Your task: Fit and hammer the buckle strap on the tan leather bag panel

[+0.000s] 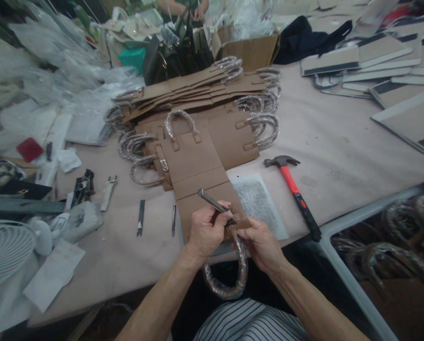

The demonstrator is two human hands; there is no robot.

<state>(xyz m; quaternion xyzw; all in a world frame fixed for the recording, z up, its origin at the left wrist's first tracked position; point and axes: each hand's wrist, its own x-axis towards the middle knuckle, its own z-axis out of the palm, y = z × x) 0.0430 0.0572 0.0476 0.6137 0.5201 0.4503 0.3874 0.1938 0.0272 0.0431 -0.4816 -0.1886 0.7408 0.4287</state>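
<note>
A brown bag panel (198, 156) lies before me, with one plastic-wrapped handle (181, 115) at its far end and another wrapped handle (243, 279) hanging over the table edge toward me. My left hand (208, 227) is closed around a metal rod-shaped punch (212, 200), tilted, its lower end at the handle tab near the panel's edge. My right hand (263, 241) pinches the panel's near edge beside the base of that handle. Right of the panel lies a claw hammer (292, 184) with a red and black grip. A speckled slab (260, 203) sits partly beneath the panel.
Stacked brown panels with wrapped handles (233, 132) lie beyond. Small tools, including a flat dark strip (141, 218) and a thin rod (174, 220), are at left, near a white fan (8, 251). A grey-rimmed bin (350, 289) of bag parts stands right. Another person's hands (198, 13) show at the back.
</note>
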